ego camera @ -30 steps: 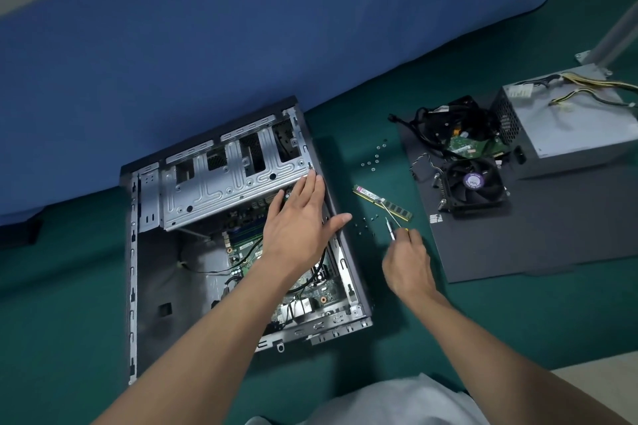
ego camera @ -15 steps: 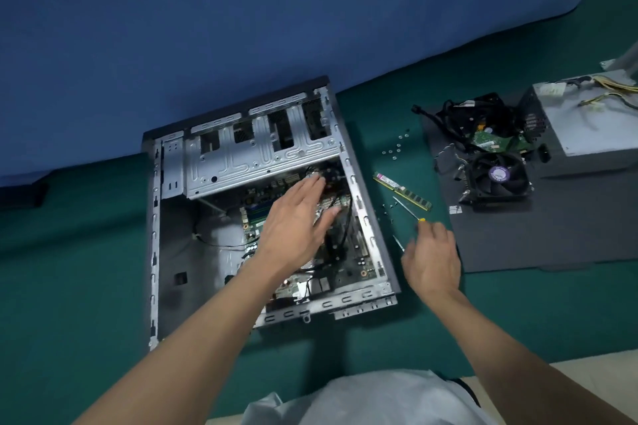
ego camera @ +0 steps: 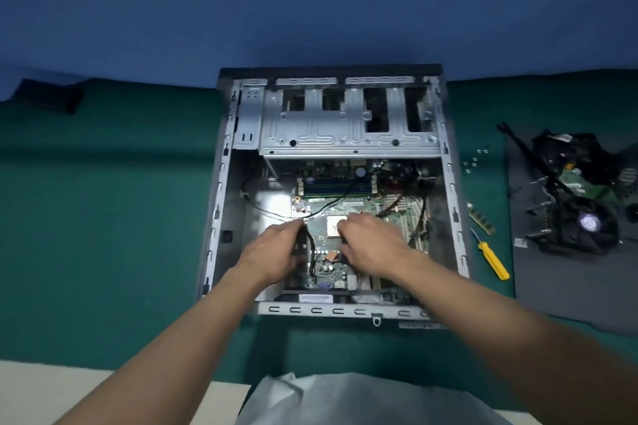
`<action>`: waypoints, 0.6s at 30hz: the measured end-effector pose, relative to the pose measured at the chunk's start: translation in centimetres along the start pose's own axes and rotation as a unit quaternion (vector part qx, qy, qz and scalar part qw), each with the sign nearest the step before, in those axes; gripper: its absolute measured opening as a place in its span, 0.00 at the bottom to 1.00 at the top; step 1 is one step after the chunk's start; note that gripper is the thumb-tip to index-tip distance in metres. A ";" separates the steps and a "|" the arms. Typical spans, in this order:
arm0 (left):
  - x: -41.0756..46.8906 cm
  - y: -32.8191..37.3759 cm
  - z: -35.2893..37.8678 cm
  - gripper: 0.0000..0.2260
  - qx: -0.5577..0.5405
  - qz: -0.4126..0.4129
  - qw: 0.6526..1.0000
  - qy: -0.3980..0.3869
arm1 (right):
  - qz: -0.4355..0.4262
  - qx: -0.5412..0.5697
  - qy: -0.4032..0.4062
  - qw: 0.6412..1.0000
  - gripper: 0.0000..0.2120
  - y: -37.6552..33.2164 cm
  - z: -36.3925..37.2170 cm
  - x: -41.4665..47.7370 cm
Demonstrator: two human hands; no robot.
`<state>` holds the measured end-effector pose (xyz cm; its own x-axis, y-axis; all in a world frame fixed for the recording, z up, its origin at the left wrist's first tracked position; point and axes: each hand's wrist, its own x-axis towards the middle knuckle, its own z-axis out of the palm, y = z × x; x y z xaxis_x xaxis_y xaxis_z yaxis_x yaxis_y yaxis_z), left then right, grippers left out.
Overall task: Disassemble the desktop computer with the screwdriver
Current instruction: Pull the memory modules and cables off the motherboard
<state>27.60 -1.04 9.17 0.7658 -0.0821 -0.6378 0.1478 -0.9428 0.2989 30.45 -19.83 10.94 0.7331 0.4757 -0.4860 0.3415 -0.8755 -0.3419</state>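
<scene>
Left hand [ego camera: 276, 254] grips cables [ego camera: 312, 260], right hand [ego camera: 374, 248] grip unclear; a hard tug risks tearing connectors off the board [ego camera: 355, 209].

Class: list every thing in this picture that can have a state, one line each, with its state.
Case, on its side, open.
Motherboard, inside the case, CPU bare.
Left hand, grips black cables in the case.
Right hand, fingers curled down on the board; grip unclear.
Screwdriver, lying unheld on the mat.
RAM stick, out, on the mat.
Fan, removed, on the dark panel.
Screws, loose on the mat.
</scene>
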 end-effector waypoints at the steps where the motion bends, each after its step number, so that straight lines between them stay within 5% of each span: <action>1: 0.2 -0.1 0.0 0.26 -0.020 0.003 1.000 0.020 | 0.032 0.001 0.040 0.999 0.09 0.2 0.3 0.9; 4: 1.2 0.1 -0.7 0.21 -0.096 -0.002 0.990 0.099 | 0.129 -0.049 0.145 0.980 0.22 1.7 -0.4 3.0; 6: 2.2 0.5 -1.3 0.22 -0.097 0.003 0.986 0.136 | 0.166 -0.096 0.101 0.976 0.24 2.7 -1.6 4.1; 9: 3.9 1.1 -2.3 0.25 -0.102 0.013 0.988 0.113 | 0.154 -0.131 0.021 0.979 0.16 3.7 -2.5 5.3; 18: 4.6 1.4 -2.7 0.24 -0.187 -0.002 0.975 0.119 | 0.093 -0.121 0.004 0.988 0.07 5.5 -3.3 6.4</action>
<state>32.97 -1.92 8.59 0.8822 0.0399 -0.4692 0.3337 -0.7560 0.5632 38.97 -21.86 8.54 0.8001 0.3051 -0.5165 0.3304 -0.9428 -0.0451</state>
